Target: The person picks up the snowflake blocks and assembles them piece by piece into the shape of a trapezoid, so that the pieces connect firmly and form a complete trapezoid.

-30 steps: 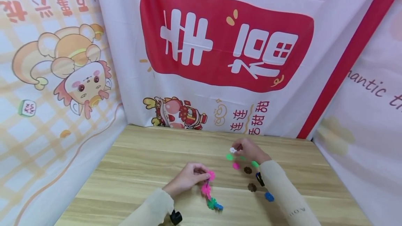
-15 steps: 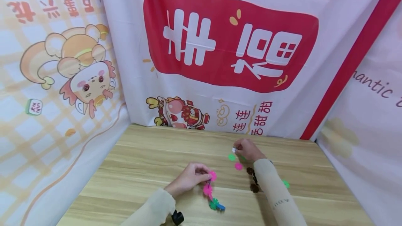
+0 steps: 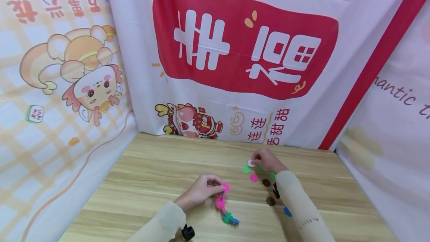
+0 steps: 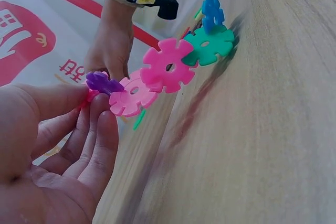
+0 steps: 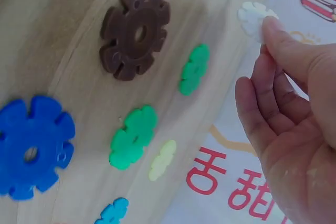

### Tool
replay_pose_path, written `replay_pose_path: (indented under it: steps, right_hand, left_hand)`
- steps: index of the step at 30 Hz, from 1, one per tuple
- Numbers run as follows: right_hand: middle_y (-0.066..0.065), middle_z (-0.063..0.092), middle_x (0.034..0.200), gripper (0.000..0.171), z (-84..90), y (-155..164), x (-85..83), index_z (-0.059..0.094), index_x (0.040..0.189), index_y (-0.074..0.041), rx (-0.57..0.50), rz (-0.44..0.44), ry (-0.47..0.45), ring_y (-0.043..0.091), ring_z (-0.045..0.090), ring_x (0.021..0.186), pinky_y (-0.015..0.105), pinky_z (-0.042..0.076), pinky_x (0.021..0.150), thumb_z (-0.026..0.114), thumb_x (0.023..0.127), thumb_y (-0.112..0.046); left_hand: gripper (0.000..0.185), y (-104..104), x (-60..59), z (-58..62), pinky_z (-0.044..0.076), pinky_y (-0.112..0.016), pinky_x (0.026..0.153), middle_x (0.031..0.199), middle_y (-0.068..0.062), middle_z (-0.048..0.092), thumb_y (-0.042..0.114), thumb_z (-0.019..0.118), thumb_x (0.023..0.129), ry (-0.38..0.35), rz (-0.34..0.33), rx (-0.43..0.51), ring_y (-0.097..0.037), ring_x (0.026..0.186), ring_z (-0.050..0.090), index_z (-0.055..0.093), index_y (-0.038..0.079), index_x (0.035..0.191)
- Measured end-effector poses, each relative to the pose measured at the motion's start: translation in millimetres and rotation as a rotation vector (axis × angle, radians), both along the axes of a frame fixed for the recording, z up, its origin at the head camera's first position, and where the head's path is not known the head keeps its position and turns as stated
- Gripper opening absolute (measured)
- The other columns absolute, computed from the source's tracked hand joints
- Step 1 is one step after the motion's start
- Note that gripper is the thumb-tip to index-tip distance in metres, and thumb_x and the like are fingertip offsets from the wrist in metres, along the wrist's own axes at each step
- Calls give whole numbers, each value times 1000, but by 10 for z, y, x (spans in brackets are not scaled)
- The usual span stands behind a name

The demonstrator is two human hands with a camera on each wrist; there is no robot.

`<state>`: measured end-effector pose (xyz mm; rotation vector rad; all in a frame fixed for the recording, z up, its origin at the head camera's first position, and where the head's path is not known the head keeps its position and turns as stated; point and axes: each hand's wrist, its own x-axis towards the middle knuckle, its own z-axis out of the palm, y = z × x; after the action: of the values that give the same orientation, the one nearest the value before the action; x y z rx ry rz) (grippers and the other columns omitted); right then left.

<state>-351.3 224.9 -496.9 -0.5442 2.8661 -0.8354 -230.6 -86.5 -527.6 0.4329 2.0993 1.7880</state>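
My left hand point(image 3: 202, 189) pinches one end of a chain of interlocking snowflake discs point(image 4: 168, 66). In the left wrist view the chain runs from a purple disc point(image 4: 103, 83) at the fingertips through pink ones to a green disc point(image 4: 210, 44) and a blue disc point(image 4: 212, 11) at the far end. Toward the back of the table my right hand point(image 3: 268, 160) holds a white snowflake disc point(image 5: 254, 20) between thumb and fingers. Just by it lie a green disc point(image 3: 246, 168) and a pink disc point(image 3: 254, 177).
Loose discs lie around the right forearm: brown point(image 5: 137, 32), blue point(image 5: 32, 148), green point(image 5: 133, 137) and pale yellow point(image 5: 163, 160). Printed cloth point(image 3: 242, 122) hangs at the table's back edge and along both sides. A black wrist camera point(image 3: 188, 232) sits at the left cuff.
The white disc in my right hand has turned to show more of its face and sits slightly lower. My left hand and the chain stay nearly still; the head view shifts slightly.
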Motion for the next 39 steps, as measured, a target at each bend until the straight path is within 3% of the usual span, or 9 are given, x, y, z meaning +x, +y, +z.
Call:
replay_pose_path:
  steps: [6,14,21,28,33,39]
  right_hand:
    - [-2,71,83,13,119,-32,152,74,87,-13,-52,121,42,9,59,73,23,52,65,74,99,-14]
    - [-7,71,87,8,231,-120,469,74,92,-16,-143,237,89,6,61,76,24,57,69,74,100,-15]
    - [-10,72,93,5,200,-251,731,74,95,-20,-208,291,133,2,66,84,26,62,77,76,99,-21]
    - [-9,74,96,7,174,-405,913,75,98,-16,-232,421,230,-1,69,88,28,64,79,78,96,-22]
    - [-7,74,97,8,198,-477,982,75,98,-18,-207,445,244,-1,69,90,28,64,82,79,94,-13]
    - [-8,75,98,7,208,-532,1019,76,100,-18,-168,436,223,-1,69,92,23,62,85,78,95,-14]
  left_hand:
    - [17,-16,4,10,64,-30,81,103,-5,79,23,75,100,6,18,-13,-15,88,74,77,12,111]
    - [18,-13,-7,4,65,-33,82,104,-7,80,21,74,101,-20,18,17,-16,88,75,77,10,113]
    - [18,-14,-27,-21,65,-30,81,105,-7,80,23,74,101,-16,10,33,-15,89,75,77,9,113]
    - [18,-6,-22,-17,64,-29,80,105,-8,80,22,74,100,-9,3,37,-16,88,75,77,9,112]
    - [17,-9,-24,-17,64,-29,80,103,-6,77,21,75,99,6,7,31,-17,89,74,77,9,112]
    - [17,-23,-16,-35,64,-29,80,103,-5,77,22,75,100,23,8,23,-16,89,74,78,10,111]
